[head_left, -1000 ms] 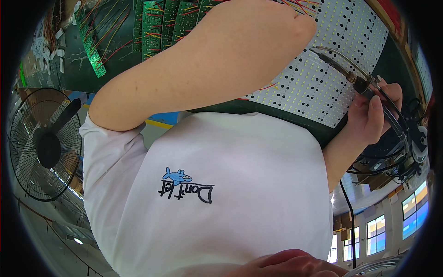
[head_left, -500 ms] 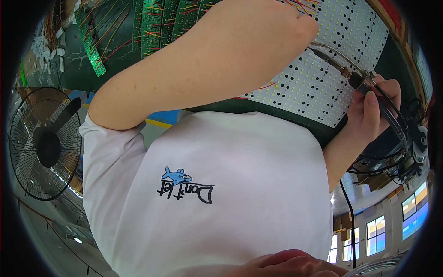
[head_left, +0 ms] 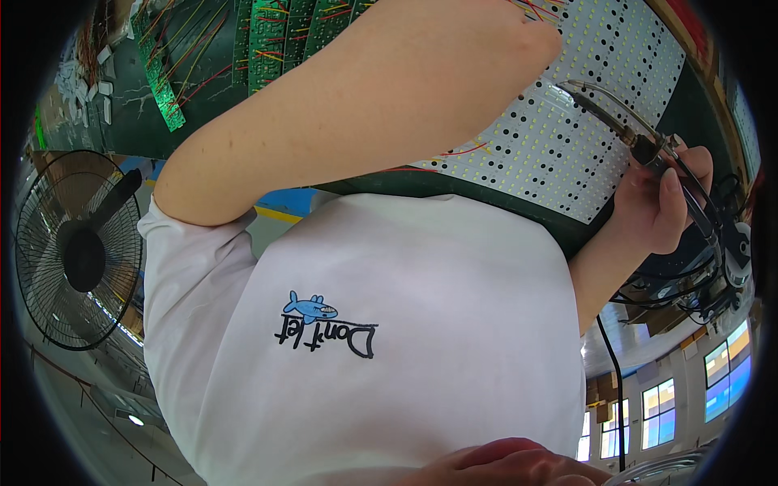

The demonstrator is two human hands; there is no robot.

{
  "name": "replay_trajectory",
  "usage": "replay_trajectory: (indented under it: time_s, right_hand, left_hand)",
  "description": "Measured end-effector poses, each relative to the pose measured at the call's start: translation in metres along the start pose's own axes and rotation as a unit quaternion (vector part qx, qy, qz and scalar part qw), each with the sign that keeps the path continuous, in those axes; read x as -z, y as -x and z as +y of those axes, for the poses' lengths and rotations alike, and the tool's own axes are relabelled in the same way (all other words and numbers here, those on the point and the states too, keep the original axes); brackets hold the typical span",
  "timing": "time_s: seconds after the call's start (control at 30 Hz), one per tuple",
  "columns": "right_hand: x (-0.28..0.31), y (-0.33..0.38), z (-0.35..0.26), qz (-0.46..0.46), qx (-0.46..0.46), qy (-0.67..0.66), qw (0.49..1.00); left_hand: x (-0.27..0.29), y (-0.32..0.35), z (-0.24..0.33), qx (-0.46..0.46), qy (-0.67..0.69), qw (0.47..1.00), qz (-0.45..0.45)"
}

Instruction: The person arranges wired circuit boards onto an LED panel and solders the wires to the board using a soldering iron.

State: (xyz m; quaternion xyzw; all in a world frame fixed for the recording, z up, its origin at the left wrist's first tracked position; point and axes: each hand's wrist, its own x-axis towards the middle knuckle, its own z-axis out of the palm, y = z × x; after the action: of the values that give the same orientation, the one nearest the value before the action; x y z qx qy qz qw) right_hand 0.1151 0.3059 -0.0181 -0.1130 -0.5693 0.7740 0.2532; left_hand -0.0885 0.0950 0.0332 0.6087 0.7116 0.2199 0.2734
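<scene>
Our right hand (head_left: pixel 660 206) is clenched around one soldering iron (head_left: pixel 624 130), its tip touching the one white LED panel (head_left: pixel 559 138). Our left hand (head_left: pixel 519 40) lies on the panel; we cannot tell its grip. Several green circuit boards (head_left: pixel 267 40) hang beyond; one black fan (head_left: pixel 77 251) stands left.

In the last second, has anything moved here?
Barely. The right hand gripping the metal-tipped tool drifted slightly left, then back right, its tip over the white dotted board. Nothing was picked up or released. The left hand stays at the board's top, and the fan is unmoved.
</scene>
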Motion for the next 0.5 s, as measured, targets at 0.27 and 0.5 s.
replay_trajectory:
  time_s: [0.27, 0.5]
  right_hand:
    - [0.001, 0.000, -0.002, -0.015, -0.002, -0.012, 1.000]
    - [0.000, 0.003, 0.000, -0.024, 0.018, 0.009, 1.000]
  left_hand:
    - [0.007, 0.007, 0.000, -0.031, 0.016, 0.999, -0.019]
    - [0.002, 0.006, -0.009, -0.053, 0.020, 0.998, -0.032]
